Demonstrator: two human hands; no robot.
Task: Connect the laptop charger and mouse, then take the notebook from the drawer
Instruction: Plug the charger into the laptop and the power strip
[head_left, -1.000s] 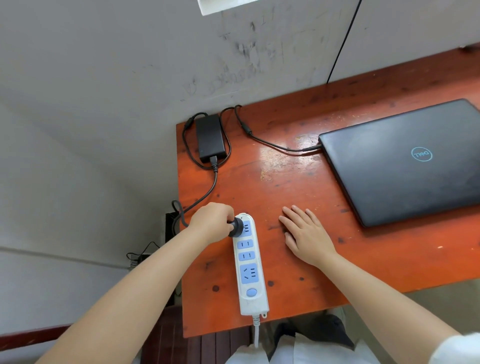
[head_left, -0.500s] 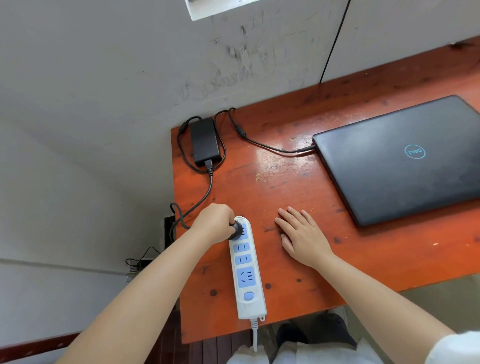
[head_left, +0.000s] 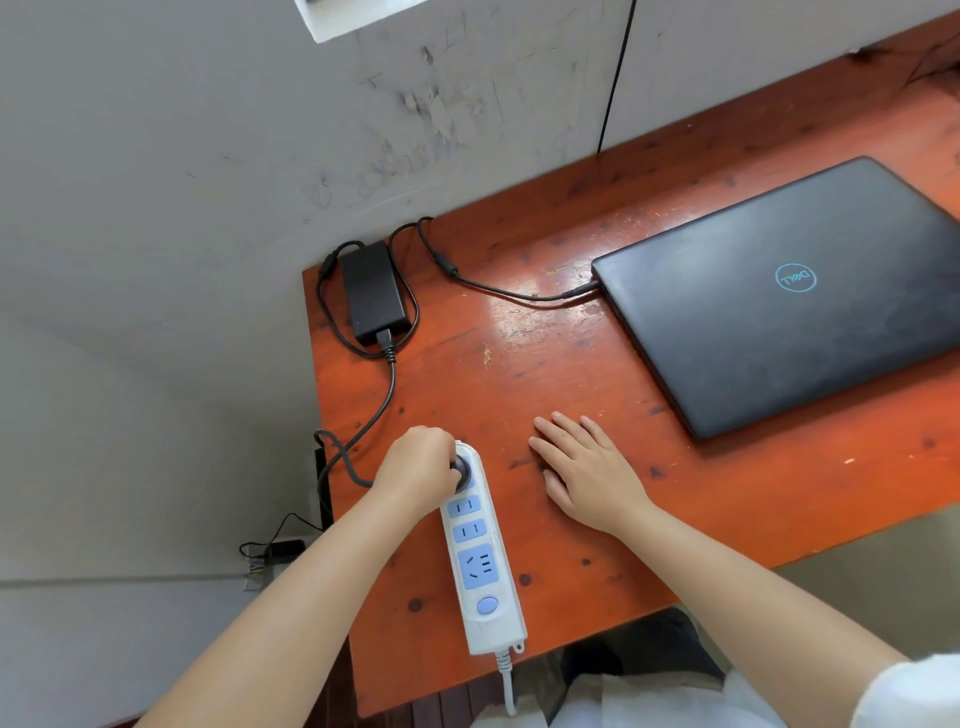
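A closed black laptop (head_left: 789, 296) lies on the right of the red-brown desk (head_left: 519, 395). Its charger brick (head_left: 371, 293) rests at the desk's far left corner, and a thin cable runs from it into the laptop's left side. My left hand (head_left: 418, 470) grips the black charger plug (head_left: 464, 472), which sits in the top socket of a white and blue power strip (head_left: 480, 556). My right hand (head_left: 584, 470) lies flat on the desk, fingers spread, just right of the strip. No mouse, drawer or notebook shows.
The grey wall (head_left: 208, 156) runs along the desk's far and left sides. A thin black wire (head_left: 615, 78) hangs down the wall. A small black adapter (head_left: 283, 548) hangs below the desk's left edge. The strip's white cord drops over the near edge.
Both hands stay where they were on the plug and the desk. Only the camera has shifted slightly.
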